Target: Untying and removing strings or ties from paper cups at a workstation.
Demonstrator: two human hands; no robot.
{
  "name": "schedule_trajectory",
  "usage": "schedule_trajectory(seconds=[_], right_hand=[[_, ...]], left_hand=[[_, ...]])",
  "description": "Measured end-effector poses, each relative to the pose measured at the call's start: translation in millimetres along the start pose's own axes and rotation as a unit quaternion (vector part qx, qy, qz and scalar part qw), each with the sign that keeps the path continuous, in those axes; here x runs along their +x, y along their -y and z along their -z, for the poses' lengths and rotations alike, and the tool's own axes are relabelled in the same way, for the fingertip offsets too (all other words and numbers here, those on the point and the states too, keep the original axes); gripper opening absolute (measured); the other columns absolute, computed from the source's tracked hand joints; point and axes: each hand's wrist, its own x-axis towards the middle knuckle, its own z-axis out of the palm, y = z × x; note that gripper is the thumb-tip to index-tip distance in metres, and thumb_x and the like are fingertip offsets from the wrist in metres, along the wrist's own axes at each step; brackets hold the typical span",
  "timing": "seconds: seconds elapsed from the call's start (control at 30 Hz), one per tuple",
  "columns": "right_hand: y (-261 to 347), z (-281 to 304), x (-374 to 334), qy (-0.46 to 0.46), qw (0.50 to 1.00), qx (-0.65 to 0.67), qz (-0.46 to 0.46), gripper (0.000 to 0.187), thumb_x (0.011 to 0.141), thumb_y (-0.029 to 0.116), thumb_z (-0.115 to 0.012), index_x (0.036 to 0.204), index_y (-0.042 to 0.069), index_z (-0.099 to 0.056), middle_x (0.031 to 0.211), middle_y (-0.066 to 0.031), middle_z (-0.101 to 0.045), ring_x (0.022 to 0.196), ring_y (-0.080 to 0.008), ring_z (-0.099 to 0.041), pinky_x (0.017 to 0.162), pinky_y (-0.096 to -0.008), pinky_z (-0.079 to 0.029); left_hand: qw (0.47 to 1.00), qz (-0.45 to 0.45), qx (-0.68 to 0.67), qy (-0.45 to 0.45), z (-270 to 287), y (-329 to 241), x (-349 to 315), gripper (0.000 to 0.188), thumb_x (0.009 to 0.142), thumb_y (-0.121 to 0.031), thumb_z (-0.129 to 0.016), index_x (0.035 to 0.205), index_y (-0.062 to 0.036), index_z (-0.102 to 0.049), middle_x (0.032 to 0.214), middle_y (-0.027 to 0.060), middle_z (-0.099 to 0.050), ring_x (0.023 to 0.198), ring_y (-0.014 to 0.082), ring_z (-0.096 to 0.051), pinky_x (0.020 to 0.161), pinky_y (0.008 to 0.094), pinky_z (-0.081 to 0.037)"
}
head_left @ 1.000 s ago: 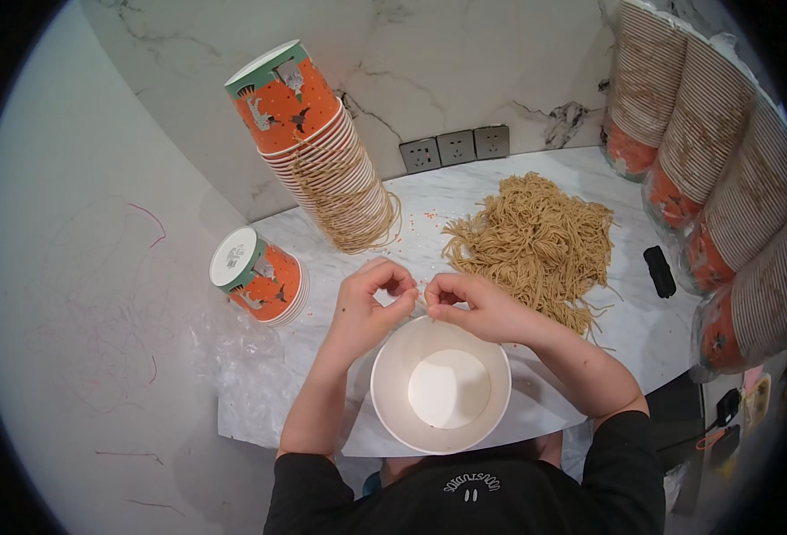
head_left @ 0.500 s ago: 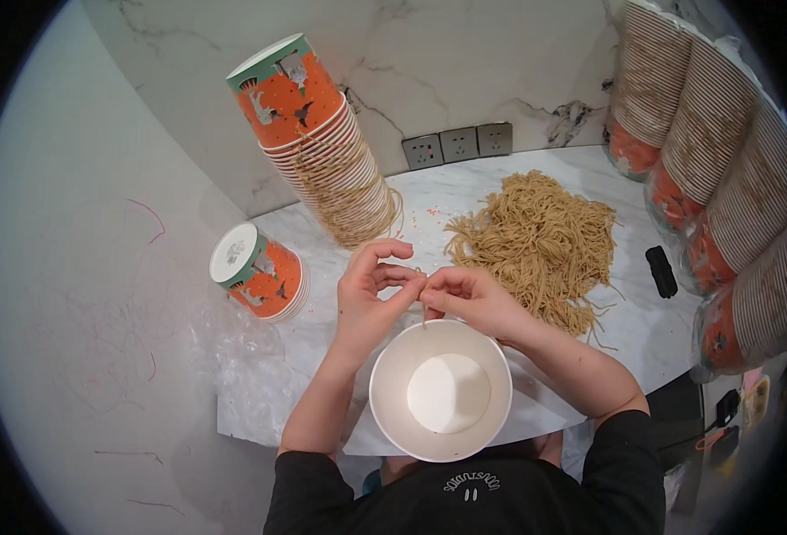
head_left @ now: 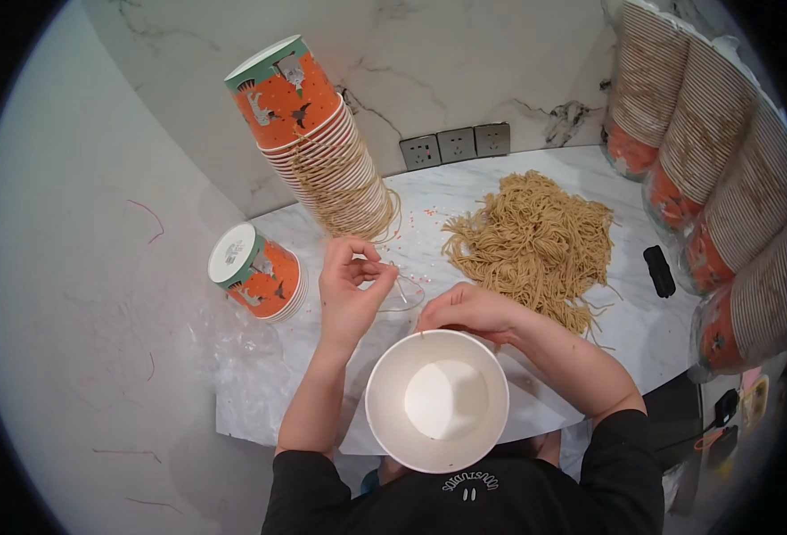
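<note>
A white paper bucket (head_left: 385, 406) stands mouth up close to my body at the table's front edge. My left hand (head_left: 349, 290) is left of its far rim, thumb and forefinger pinched on a thin tan cord (head_left: 401, 310). From there the cord loops loosely over the table toward my right hand (head_left: 469, 312). That hand sits at the bucket's far rim with fingers pressed together around the cord; its fingertips are partly hidden. A small brown bit shows on the rim just below them. Beyond my right hand lies a big pile of tan cords (head_left: 536, 245).
At the back left leans a tall stack of orange-green paper buckets (head_left: 291, 102) with cords hanging along it. A shorter upturned stack (head_left: 269, 276) stands nearer, beside crumpled clear plastic (head_left: 242, 357). Several wrapped bucket stacks (head_left: 701, 134) line the right, near a black object (head_left: 659, 271). Wall sockets (head_left: 456, 144) are behind.
My hands, together at the cord before, have parted: the left moved left, the right down to the bucket's far rim. A loop of cord now shows between them. The bucket shifted slightly toward me.
</note>
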Motion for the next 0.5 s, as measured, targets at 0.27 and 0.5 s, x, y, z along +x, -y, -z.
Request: schedule_trajectory(seconds=[0.27, 0.5], right_hand=[[2.9, 7.8, 11.3, 0.002, 0.908, 0.39, 0.152, 0.051, 0.106, 0.044, -0.046, 0.127, -0.002, -0.052, 0.125, -0.019, -0.063, 0.118, -0.0303, -0.06, 0.106, -0.0393, -0.046], [30.8, 48.0, -27.5, -0.139, 0.862, 0.319, 0.368, 0.017, 0.103, 0.021, -0.052, 0.092, 0.008, -0.051, 0.065, 0.0049, -0.036, 0.057, -0.0073, -0.035, 0.054, -0.0228, -0.034]], left_hand=[[0.973, 0.073, -0.111, 0.187, 5.4, -11.7, -5.4, 0.024, 0.08, 0.008, -0.071, 0.091, -0.0063, -0.054, 0.087, -0.0031, -0.056, 0.079, 0.005, -0.059, 0.072, 0.023, -0.051], [0.951, 0.107, 0.107, 0.269, 33.2, -13.4, 3.8, 0.016, 0.079, 0.002, -0.067, 0.092, -0.0053, -0.061, 0.086, -0.0036, -0.062, 0.076, 0.0036, -0.055, 0.067, 0.0205, -0.046]])
